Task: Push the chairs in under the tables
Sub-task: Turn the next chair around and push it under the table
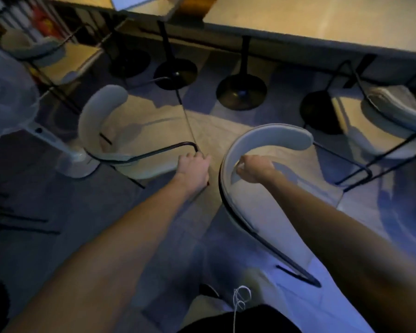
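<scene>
Two pale grey chairs with curved backrests and thin black frames stand side by side in front of me. My left hand [194,167] grips the black frame at the corner of the left chair [99,114]. My right hand [253,168] grips the inner edge of the curved backrest of the right chair [269,138]. Both chairs stand out from the long light table [322,22] that runs across the top right. A second, smaller table [144,8] is at the top middle.
Three round black pedestal bases [241,92] stand on the floor under the tables. Another grey chair [394,111] sits at the right, part-way under the long table. More pale chairs [10,92] crowd the left. A light rug [202,131] lies under the chairs.
</scene>
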`<state>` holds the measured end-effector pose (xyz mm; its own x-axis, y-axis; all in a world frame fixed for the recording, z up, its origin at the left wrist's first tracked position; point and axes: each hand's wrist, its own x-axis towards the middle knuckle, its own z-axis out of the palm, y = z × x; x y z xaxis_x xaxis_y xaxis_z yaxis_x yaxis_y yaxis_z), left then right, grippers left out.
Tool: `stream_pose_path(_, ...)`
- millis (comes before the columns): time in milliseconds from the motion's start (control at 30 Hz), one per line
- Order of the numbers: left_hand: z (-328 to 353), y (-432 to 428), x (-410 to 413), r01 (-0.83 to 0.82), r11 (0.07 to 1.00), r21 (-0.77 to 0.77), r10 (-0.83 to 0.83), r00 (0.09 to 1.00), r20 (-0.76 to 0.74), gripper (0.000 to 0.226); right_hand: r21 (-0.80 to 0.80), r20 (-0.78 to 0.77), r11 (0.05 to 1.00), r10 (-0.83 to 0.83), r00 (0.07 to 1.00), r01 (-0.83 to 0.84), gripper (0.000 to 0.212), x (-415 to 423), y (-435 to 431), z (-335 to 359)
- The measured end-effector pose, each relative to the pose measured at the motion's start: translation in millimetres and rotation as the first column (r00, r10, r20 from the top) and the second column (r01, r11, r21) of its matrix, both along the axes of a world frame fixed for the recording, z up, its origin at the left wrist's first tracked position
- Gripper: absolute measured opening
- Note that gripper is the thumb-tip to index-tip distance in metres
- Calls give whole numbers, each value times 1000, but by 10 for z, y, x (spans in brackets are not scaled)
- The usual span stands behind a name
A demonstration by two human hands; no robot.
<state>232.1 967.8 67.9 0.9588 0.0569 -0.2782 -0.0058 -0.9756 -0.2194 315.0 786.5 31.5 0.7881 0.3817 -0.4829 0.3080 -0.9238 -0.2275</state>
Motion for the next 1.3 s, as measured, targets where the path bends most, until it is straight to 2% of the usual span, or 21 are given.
stream_pose_path(200, -200, 93, 585, 195, 981, 13, -194, 980, -46, 34, 63, -62, 978, -194, 979, 198, 51, 114, 148, -195)
stream_pose_path(400, -475, 52, 1368, 338, 933, -123, -352, 930, -110, 33, 52, -99, 919, -384, 918, 390, 42, 593, 116, -391)
stream_pose_path(533, -625, 7, 1802, 495, 850, -180, -521, 841, -144, 46, 57, -119, 850, -515, 849, 524, 46, 866, 43, -476)
stream_pose_path(633, -670, -77, 2016, 589, 791, -167, -612, 767, -192, 40, 51, -139, 804, -581, 802, 592, 47, 931, 43, -566)
stream_pose_path(800, -758, -305, 2228, 805, 593, 13, -770, 571, -285, 38, 5, -186, 724, -677, 712, 689, 52, 835, 38, -737)
stream_pose_path(933, -852, -462, 2394, 868, 477, 134, -798, 492, -348, 36, -12, -227, 623, -764, 605, 782, 53, 730, 87, -888)
stream_pose_path(1000, -925, -496, 2465, 900, 405, 161, -820, 436, -371, 37, -14, -240, 554, -810, 535, 833, 55, 663, 123, -928)
stream_pose_path(1167, -1162, -416, 2581, 981, 118, 153, -897, 172, -407, 37, -39, -251, 388, -896, 366, 921, 60, 419, 426, -998)
stream_pose_path(1300, -1386, -341, 2641, 981, -60, 182, -901, 25, -433, 42, -44, -306, 286, -916, 260, 957, 69, 250, 796, -1083)
